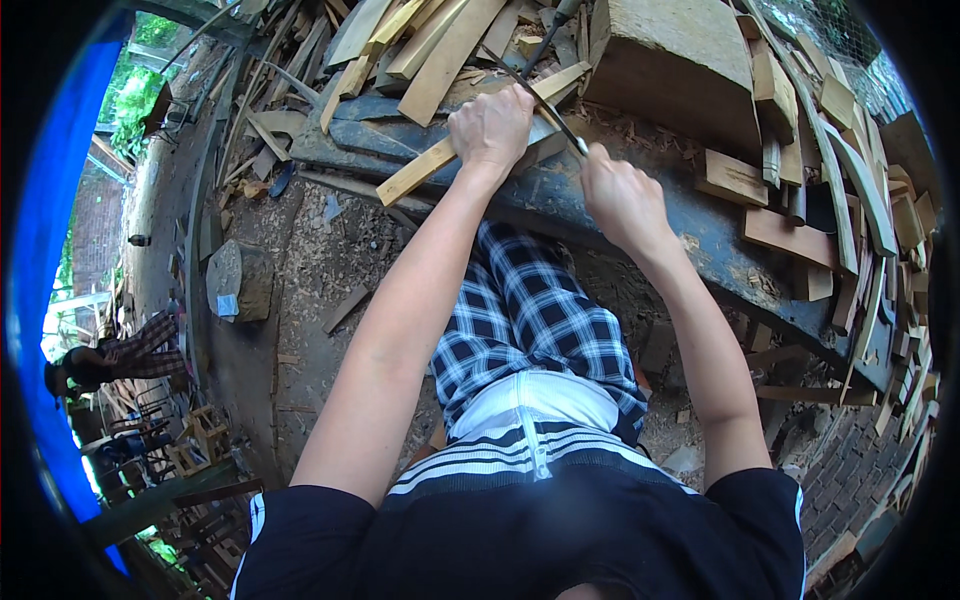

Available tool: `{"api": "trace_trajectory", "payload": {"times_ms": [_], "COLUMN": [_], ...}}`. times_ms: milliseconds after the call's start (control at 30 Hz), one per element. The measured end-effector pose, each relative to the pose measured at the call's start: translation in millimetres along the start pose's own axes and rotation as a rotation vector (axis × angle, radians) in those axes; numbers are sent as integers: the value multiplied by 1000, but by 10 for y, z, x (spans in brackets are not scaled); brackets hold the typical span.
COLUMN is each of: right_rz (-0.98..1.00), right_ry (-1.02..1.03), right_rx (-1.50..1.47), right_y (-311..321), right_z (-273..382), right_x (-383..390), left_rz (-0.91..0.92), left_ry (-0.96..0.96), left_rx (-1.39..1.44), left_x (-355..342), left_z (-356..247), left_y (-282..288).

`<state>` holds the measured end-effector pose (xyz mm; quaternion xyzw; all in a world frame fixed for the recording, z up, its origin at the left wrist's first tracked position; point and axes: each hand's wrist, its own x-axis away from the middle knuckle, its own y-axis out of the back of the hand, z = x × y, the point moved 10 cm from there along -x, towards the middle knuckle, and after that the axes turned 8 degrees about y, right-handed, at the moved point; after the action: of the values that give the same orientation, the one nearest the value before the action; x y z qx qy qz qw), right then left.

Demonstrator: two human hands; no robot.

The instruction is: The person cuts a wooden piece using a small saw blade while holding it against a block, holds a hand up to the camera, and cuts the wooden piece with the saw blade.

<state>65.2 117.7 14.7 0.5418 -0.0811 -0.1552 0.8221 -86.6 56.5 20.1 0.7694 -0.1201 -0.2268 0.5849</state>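
My left hand (492,128) is closed over the middle of a pale wooden strip (420,172), pressing it down on the dark, worn workbench (375,135). One end of the strip juts out past the bench's near edge, toward the lower left. In my right hand (625,198) is the handle end of a long, thin, dark tool (562,128), its slim shaft slanting up and left across the strip beside my left knuckles. Whether it is a file or a saw I cannot tell. My left fingertips are hidden behind the hand.
Loose wooden slats (450,55) lie heaped at the bench's far left. A large wooden block (675,75) sits at the far right, near stacked offcuts (790,240). A stump (240,280) stands on the chip-strewn floor. Another person (130,355) is at the far left.
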Motion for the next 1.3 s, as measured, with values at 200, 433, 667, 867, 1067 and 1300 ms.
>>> {"api": "trace_trajectory", "payload": {"times_ms": [200, 433, 667, 867, 1067, 1300], "right_rz": [-37, 3, -41, -19, -6, -21], "right_ry": [-3, -28, 2, 10, -12, 12], "right_rx": [18, 1, 10, 2, 34, 16], "right_y": [-6, 0, -48, -34, 10, -34], "right_z": [-65, -24, -58, -3, -31, 9], "right_x": [-219, 8, -258, -63, -110, -148], "left_rz": [-34, -26, -56, -18, -100, -1], "left_ry": [-20, 2, -20, 3, -31, -3], "left_rx": [21, -1, 15, 8, 22, 13], "left_x": [-5, 2, -5, -2, 15, -3], "left_z": [-96, -11, -86, -8, -70, -15], "left_y": [51, 24, 22, 36, 87, 17]}}
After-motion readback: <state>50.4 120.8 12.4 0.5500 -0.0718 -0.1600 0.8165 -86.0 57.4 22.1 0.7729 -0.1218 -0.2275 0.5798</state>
